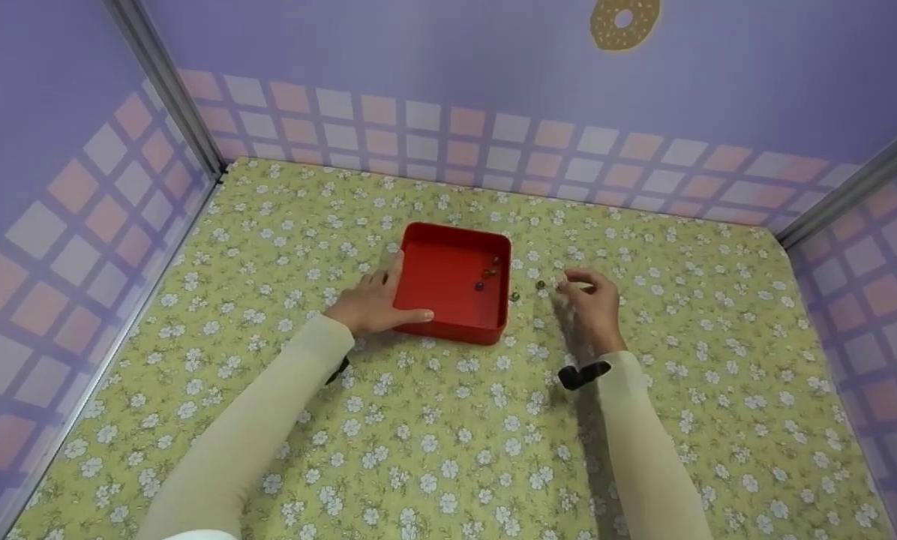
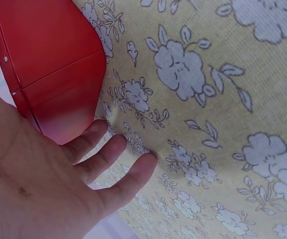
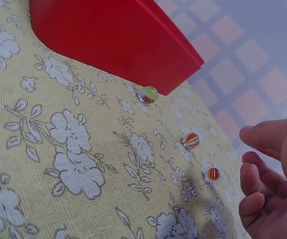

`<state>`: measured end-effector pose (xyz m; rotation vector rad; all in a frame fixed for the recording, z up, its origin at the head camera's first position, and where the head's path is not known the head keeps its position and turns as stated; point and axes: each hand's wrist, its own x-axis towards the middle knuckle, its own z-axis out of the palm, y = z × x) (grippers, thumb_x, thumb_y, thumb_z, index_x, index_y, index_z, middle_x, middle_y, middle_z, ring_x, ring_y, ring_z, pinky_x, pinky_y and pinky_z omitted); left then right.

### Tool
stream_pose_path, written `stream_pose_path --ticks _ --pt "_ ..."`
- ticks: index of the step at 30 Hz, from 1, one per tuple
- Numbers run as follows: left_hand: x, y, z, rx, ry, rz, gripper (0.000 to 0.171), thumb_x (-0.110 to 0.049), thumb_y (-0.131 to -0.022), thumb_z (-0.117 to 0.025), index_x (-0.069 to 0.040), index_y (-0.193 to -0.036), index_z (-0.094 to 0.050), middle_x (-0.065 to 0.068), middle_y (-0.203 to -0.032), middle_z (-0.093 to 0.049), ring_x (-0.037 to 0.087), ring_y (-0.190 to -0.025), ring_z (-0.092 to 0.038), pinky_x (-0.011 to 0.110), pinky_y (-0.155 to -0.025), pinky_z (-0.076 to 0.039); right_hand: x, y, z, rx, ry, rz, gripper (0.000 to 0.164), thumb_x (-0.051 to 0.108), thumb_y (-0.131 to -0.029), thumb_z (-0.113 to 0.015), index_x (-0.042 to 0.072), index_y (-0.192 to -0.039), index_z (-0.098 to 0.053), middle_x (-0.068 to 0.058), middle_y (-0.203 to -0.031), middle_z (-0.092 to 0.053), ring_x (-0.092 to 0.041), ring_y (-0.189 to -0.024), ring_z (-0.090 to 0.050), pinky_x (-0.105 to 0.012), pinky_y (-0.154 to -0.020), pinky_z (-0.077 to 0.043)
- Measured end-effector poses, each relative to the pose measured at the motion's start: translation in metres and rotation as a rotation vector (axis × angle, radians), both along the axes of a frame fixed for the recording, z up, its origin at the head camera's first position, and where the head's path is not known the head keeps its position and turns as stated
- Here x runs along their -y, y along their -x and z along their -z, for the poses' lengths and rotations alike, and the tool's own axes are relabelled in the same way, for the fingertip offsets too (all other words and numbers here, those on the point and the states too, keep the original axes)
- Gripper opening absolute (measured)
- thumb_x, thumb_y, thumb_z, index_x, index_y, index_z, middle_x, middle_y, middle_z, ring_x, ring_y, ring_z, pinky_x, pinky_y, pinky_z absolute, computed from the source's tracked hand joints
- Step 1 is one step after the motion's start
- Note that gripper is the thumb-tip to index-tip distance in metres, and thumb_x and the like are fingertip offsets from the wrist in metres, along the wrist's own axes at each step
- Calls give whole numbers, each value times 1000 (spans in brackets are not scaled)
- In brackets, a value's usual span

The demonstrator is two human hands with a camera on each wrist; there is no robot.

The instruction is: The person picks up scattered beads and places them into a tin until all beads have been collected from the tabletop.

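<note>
A shallow red box sits on the flowered cloth. My left hand rests against its near left corner, thumb laid along the front rim. In the left wrist view, several fingers are spread and slightly bent beside the red wall. Several small marbles, one of them dark blue, lie inside the box towards the right. Outside its right wall are a yellow-green marble, an orange-striped marble and a red-orange marble. My right hand hovers beside the last one, with a gap between thumb and fingers.
The flowered cloth covers the whole table. Purple panels with pink and white squares stand at the back, the left and the right. Metal posts mark the corners.
</note>
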<state>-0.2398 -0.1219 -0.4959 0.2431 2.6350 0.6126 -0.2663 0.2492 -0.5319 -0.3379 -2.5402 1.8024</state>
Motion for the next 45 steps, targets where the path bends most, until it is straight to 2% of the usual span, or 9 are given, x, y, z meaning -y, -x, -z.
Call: stream_pose_path --ticks 12,18,25,28,37,43,45 --pt "3 -1 1 -1 -1 -4 117 -84 -75 -48 -30 -152 21 11 -164 -5 40 -149 -14 64 -112 -27 -6 3 7 3 -8 20 29 21 -92 -66 9 -119 -65 -8 -119 -60 -18 -99 -57 -30 -77 -51" --pt "7 -2 -2 -6 12 -14 117 -84 -76 -48 -29 -153 21 14 -163 -9 41 -148 -17 64 -110 -29 -2 8 13 35 -16 26 27 21 -92 -67 11 -117 -66 -6 -116 -62 -18 -103 -59 -29 -81 -51" --pt "7 -1 -1 4 4 1 118 -86 -75 -46 -29 -151 24 13 -164 -2 42 -149 -9 66 -112 -24 -2 11 15 37 -24 17 25 18 -93 -66 11 -117 -66 -8 -113 -62 -20 -101 -58 -35 -85 -50" --pt "6 0 -1 0 5 -1 117 -85 -76 -47 -29 -152 23 13 -164 -3 42 -149 -10 66 -112 -24 -2 12 15 45 -35 12 26 17 -92 -66 10 -117 -66 -9 -113 -63 -21 -102 -58 -36 -88 -50" --pt "3 0 -2 4 7 -3 118 -87 -74 -46 -30 -152 22 13 -164 -5 40 -149 -11 66 -113 -22 -3 12 18 29 -46 -7 24 12 -90 -68 8 -114 -68 -13 -112 -66 -24 -103 -61 -38 -89 -52" --pt "1 1 -1 11 7 3 125 -94 -66 -41 -29 -152 22 12 -164 -2 41 -149 -9 66 -114 -19 -4 9 18 17 -75 -2 21 14 -90 -69 8 -110 -69 -10 -109 -67 -23 -100 -62 -38 -87 -52" --pt "0 2 0 3 5 5 124 -92 -69 -43 -27 -153 21 13 -164 -3 42 -149 -11 66 -113 -20 -4 9 18 13 -84 -2 20 14 -89 -69 8 -109 -70 -10 -108 -67 -23 -98 -62 -38 -85 -52"
